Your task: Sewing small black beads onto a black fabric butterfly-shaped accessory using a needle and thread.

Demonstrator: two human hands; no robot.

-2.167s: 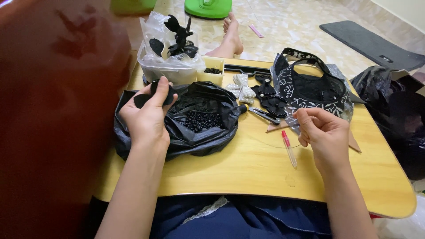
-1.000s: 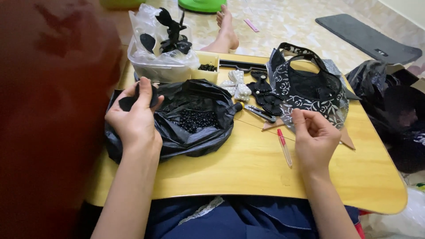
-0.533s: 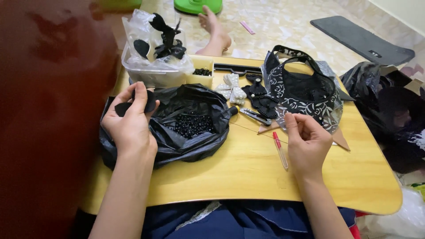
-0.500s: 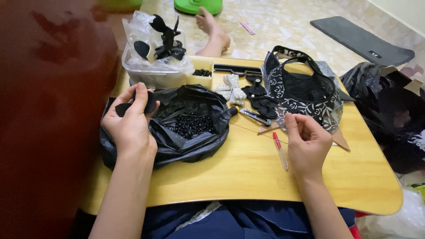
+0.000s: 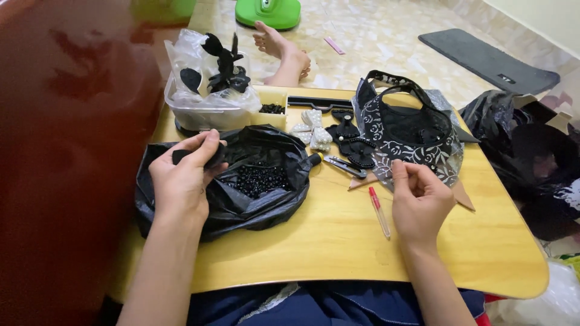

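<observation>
Left hand (image 5: 181,181): grip was pinching a small black piece (image 5: 180,157) at the near edge of the black bag (image 5: 254,199), same as a couple of seconds back. Only the camera drifted.
Beads (image 5: 258,179): sat loose in the bag, just right of that grip.
Right hand (image 5: 420,202): fingertips pressed together; on what, couldn't tell, too small. It barely moved.
Pen (image 5: 379,211): red, lay on the desk (image 5: 338,253) just left of the right grip.
Change: basically nothing, so I'd guess the beading was mid-step.

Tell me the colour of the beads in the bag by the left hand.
Black, glossy beads, seen in the head view.
</observation>
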